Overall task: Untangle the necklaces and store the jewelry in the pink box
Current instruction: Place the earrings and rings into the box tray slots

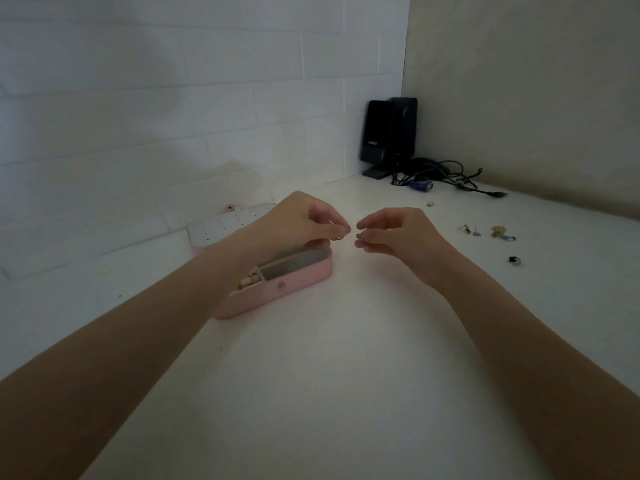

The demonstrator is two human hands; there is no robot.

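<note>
The pink box (294, 284) lies open on the white table, its white dotted lid (225, 223) tipped back toward the wall. A few small pieces sit in its left compartments (247, 280). My left hand (304, 220) hovers over the box's far right corner, fingertips pinched on a tiny ring-like piece (338, 238). My right hand (398, 233) is just to the right, its fingertips pinched near a small item too small to make out. Several loose earrings and studs (491, 233) lie on the table to the right.
Two black speakers (388, 133) stand in the far corner with a tangle of dark cables (446, 174) beside them. A small pale bead (430, 204) and a dark stud (515, 260) lie on the right. White brick wall at the back, beige wall on the right.
</note>
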